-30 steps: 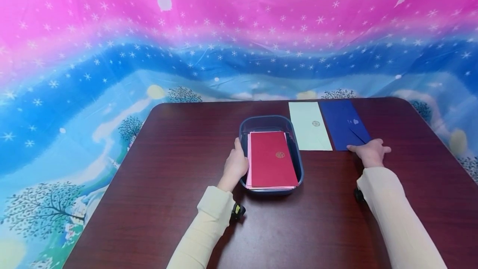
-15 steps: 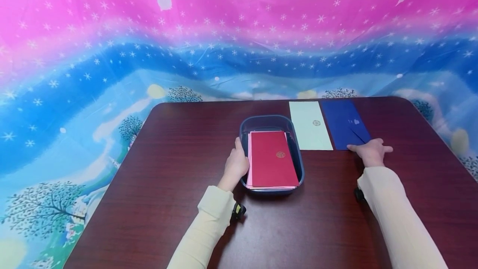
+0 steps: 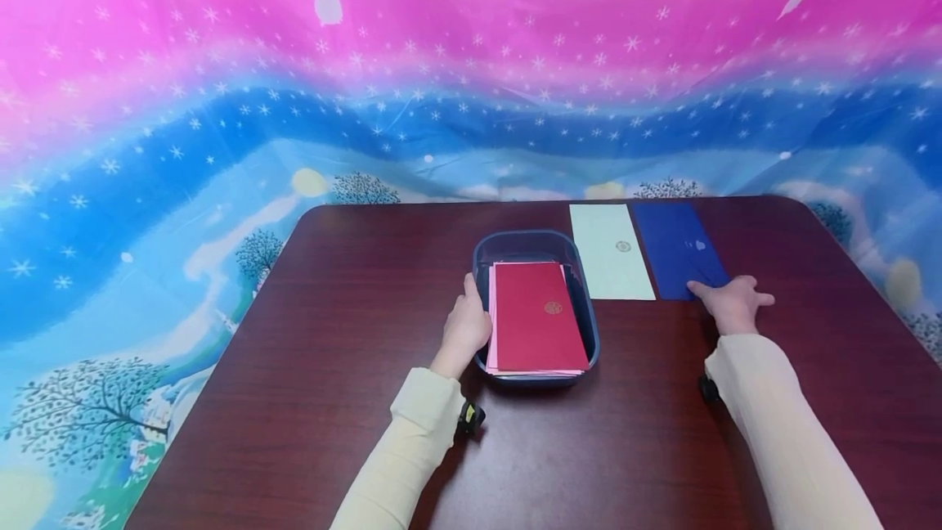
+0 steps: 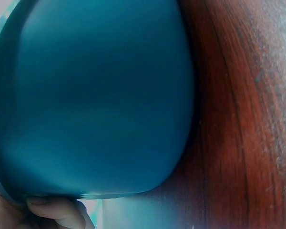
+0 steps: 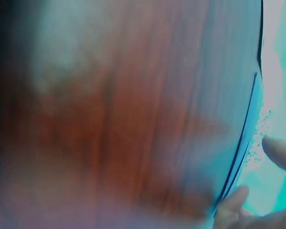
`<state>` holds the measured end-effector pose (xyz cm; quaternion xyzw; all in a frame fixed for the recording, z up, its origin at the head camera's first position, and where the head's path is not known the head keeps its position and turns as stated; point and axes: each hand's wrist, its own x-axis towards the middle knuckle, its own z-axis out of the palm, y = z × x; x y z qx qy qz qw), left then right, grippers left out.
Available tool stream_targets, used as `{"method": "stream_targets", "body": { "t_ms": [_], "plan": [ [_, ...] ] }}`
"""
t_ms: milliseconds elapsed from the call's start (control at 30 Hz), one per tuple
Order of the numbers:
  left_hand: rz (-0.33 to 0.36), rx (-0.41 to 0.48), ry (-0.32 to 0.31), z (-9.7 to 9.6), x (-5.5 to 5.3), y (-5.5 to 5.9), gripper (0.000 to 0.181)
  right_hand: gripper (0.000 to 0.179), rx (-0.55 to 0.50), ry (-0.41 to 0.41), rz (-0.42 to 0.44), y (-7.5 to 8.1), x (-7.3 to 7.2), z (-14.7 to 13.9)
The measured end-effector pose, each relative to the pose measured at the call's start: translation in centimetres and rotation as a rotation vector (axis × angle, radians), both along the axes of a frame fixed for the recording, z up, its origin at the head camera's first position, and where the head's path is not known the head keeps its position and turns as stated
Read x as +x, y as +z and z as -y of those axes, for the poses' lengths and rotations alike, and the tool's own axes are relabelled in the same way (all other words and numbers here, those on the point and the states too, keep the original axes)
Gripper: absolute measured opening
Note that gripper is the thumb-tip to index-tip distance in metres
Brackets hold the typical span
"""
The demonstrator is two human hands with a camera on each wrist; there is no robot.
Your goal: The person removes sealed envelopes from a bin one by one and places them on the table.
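Observation:
In the head view my left hand (image 3: 465,324) grips the left wall of a dark blue plastic bin (image 3: 526,240). Inside lies a stack of red envelopes (image 3: 530,325), the top one dark red with a round gold emblem, and paler pink edges showing beneath. The left wrist view is filled by the bin's outer wall (image 4: 95,105), with fingers (image 4: 59,210) at its rim. My right hand (image 3: 734,303) spreads its fingers at the near right corner of a dark blue envelope (image 3: 673,244), its thumb touching the near edge. A pale green envelope (image 3: 611,260) lies between bin and blue envelope.
Everything stands on a dark wood-grained table (image 3: 353,301), with both flat envelopes close to its far edge. A pink and blue printed cloth backdrop (image 3: 471,64) hangs right behind it. A dark device (image 3: 471,415) sits at the left wrist.
The dark line near the corner of the blue envelope looks fainter than before. Both hands and the bin stay nearly in place; the head view has tipped up slightly.

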<state>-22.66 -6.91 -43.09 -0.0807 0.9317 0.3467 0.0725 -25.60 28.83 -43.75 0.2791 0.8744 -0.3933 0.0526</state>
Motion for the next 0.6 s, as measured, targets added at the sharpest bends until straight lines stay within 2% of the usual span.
{"method": "stream_targets", "body": {
  "t_ms": [100,200,333,467,533,600],
  "plan": [
    [0.0,-0.006,-0.008,0.0,0.0,-0.1,0.071,0.077,-0.011,-0.036,-0.105,-0.1,-0.1,0.7],
    [-0.009,-0.019,-0.013,0.0,0.0,0.0,0.071,0.065,0.015,0.01,-0.224,0.4,-0.1,2.3],
    [-0.013,-0.033,-0.012,0.0,0.1,0.2,0.071,0.047,0.09,0.187,-0.346,2.2,0.9,5.8],
    [-0.006,-0.025,-0.011,-0.1,0.0,0.2,0.072,0.031,0.149,0.381,-0.426,3.6,3.0,9.8],
    [-0.006,-0.026,-0.012,-0.1,0.0,0.2,0.072,0.028,0.154,0.472,-0.421,4.1,4.3,11.6],
    [-0.008,-0.031,-0.013,-0.2,0.0,0.2,0.072,0.028,0.185,0.548,-0.377,4.4,5.5,13.1]
  ]
}}
